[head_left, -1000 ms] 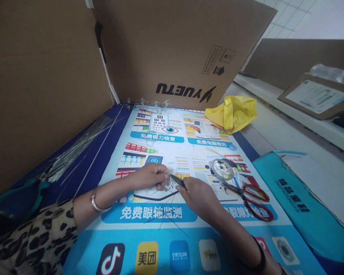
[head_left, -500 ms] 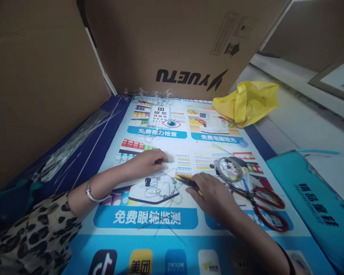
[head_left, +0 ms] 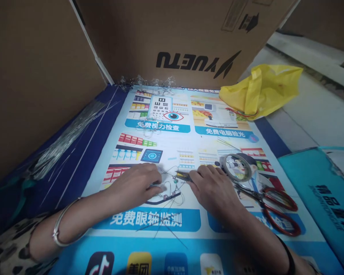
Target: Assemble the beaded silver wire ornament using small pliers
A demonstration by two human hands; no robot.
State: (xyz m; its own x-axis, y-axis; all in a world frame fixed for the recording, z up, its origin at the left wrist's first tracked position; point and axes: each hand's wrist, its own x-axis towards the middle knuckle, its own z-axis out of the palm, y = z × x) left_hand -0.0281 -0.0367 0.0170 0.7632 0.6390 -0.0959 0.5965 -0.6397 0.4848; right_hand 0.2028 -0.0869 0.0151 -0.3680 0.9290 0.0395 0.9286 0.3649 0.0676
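My left hand [head_left: 141,182] is closed, thumb and fingers pinching the left side of a beaded wire piece [head_left: 173,187]. That piece has thin loops of wire and small clear, green and pinkish beads, and lies on the printed poster [head_left: 172,147]. In my right hand [head_left: 213,187] is a pair of pliers [head_left: 184,175], its dark jaws pointing left at the wire near the top of the piece. My palm and fingers hide most of the handles. Loose thin wires [head_left: 163,225] lie just below the beads.
Right of my right hand are a clear tape roll [head_left: 249,173] and red-handled scissors [head_left: 296,225]. A bundle of wires [head_left: 65,143] and teal-handled pliers [head_left: 24,191] lie left. Cardboard [head_left: 132,42] walls the back. A yellow bag [head_left: 271,89] and teal box [head_left: 318,191] sit right.
My left hand has come down onto the beaded wire piece and closed on it. The pliers in my right hand stay by the wire. The view has shifted slightly.
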